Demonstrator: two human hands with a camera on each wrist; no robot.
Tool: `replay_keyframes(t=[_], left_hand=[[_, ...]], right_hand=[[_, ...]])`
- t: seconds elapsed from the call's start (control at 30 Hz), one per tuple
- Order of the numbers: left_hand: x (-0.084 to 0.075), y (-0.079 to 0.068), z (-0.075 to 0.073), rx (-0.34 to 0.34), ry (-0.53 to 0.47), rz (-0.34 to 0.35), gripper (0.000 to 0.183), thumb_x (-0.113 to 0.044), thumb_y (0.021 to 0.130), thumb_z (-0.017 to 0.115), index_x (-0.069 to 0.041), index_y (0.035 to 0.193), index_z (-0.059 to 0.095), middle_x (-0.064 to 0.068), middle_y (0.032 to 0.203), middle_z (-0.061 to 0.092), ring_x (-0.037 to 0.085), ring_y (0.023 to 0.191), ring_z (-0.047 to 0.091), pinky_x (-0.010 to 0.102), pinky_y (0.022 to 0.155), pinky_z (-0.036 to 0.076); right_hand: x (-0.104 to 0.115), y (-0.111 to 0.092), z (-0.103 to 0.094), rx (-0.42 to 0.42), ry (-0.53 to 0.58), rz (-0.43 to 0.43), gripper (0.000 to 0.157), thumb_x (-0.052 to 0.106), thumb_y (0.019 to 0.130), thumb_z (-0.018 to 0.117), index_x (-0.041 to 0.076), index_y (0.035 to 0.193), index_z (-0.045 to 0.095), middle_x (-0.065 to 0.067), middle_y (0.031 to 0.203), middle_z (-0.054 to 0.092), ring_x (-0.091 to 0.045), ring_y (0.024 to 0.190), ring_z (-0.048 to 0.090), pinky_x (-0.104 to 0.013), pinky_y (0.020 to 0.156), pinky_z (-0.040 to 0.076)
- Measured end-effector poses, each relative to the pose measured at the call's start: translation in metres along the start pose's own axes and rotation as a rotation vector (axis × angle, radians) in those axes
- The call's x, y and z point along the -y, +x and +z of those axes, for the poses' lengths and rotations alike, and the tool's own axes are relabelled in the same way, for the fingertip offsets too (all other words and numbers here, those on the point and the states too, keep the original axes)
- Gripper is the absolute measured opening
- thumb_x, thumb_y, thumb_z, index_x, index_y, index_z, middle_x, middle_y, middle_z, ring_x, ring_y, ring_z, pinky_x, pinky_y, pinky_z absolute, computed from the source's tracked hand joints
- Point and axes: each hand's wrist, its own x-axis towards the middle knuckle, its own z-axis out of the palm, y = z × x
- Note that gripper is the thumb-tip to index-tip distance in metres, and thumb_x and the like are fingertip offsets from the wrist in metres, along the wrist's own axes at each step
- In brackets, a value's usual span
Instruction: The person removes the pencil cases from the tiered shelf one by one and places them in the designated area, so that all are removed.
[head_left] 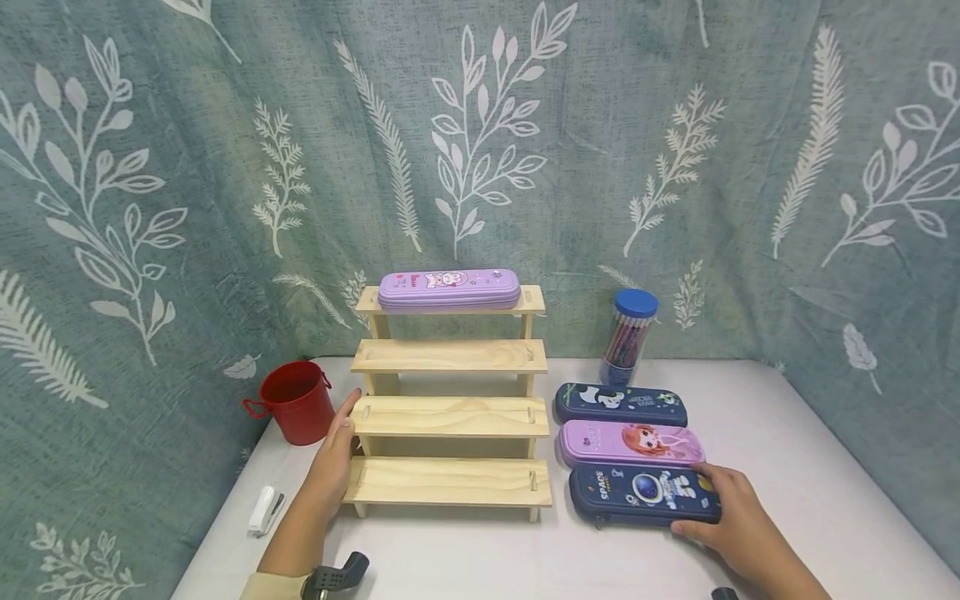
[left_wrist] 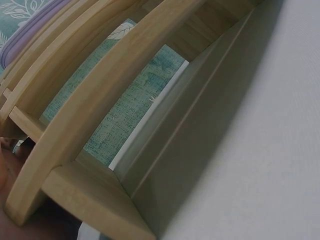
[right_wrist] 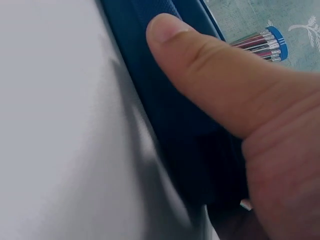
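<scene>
My right hand (head_left: 731, 512) grips the right end of a navy pencil case (head_left: 637, 495) with an astronaut print, thumb along its near side, also seen in the right wrist view. Behind that case lie a pink pencil case (head_left: 600, 443) with a girl print and a dark panda pencil case (head_left: 637, 406). My left hand (head_left: 330, 467) rests against the left side of a four-step wooden display rack (head_left: 450, 482); the left wrist view shows only part of it behind the planks. A purple pencil case (head_left: 450, 287) lies on the rack's top step.
Left of the rack stands a red bucket (head_left: 303, 417) with small side handles. A white stapler (head_left: 264, 510) lies nearer on the white table (head_left: 600, 567). At the back right stands a blue-lidded tube of pencils (head_left: 628, 337). Patterned green cloth (head_left: 525, 125) hangs around the table.
</scene>
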Motion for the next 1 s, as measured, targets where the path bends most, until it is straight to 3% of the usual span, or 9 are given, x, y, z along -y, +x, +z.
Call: replay_keyframes(t=[0.47, 0.73, 1.0], left_hand=[[-0.002, -0.001, 0.001, -0.010, 0.011, -0.022, 0.050, -0.047, 0.114, 0.025, -0.051, 0.163, 0.021, -0.006, 0.176, 0.014, 0.029, 0.164, 0.011, 0.063, 0.129, 0.010], [0.000, 0.000, 0.000, -0.005, -0.003, -0.015, 0.052, -0.045, 0.114, 0.024, -0.044, 0.166, 0.020, -0.004, 0.176, 0.014, 0.030, 0.163, 0.012, 0.062, 0.129, 0.011], [0.002, 0.002, -0.002, -0.003, -0.010, -0.021, 0.051, -0.044, 0.114, 0.025, -0.048, 0.165, 0.021, -0.004, 0.176, 0.014, 0.031, 0.163, 0.011, 0.065, 0.129, 0.010]], right_hand=[[-0.001, 0.000, 0.000, 0.005, -0.017, -0.017, 0.116, 0.058, 0.070, 0.091, -0.004, 0.152, 0.040, -0.038, 0.142, 0.038, -0.061, 0.132, 0.040, -0.080, 0.106, 0.032], [0.001, -0.001, 0.000, 0.007, -0.005, -0.030, 0.116, 0.055, 0.075, 0.090, -0.007, 0.155, 0.033, -0.040, 0.145, 0.034, -0.062, 0.133, 0.037, -0.082, 0.105, 0.031], [0.033, 0.009, -0.008, -0.053, -0.032, -0.018, 0.116, 0.065, 0.084, 0.079, -0.005, 0.160, 0.027, -0.041, 0.149, 0.028, -0.064, 0.136, 0.034, -0.082, 0.106, 0.031]])
